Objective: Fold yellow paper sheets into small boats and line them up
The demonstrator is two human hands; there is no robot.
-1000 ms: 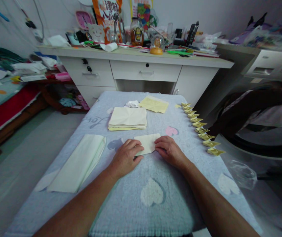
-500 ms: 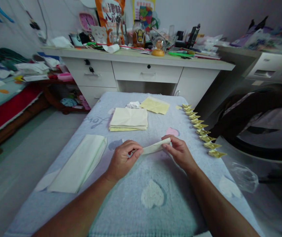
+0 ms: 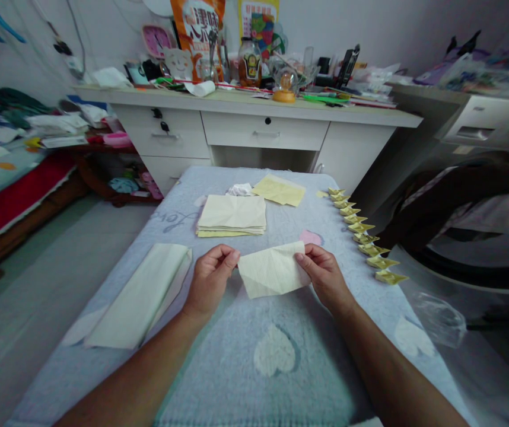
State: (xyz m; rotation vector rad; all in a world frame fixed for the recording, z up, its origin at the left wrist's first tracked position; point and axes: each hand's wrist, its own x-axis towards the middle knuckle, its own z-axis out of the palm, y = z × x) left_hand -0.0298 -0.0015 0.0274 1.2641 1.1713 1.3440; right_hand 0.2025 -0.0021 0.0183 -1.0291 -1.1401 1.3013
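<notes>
Head view, centre of frame: left hand [image 3: 210, 276] and right hand [image 3: 323, 273] pinch opposite ends of a cream paper [image 3: 274, 271], presumably holding it spread.

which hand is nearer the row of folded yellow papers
Right: the right hand is left of the row, with the left hand farther left, beyond the held paper.

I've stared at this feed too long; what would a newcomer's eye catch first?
Probably the pale sheet held between the left hand and right hand, over the middle of the cloth-covered table. Next, likely the row of folded yellow paper shapes along its right edge, then the orange bag standing on the desk behind.
</notes>
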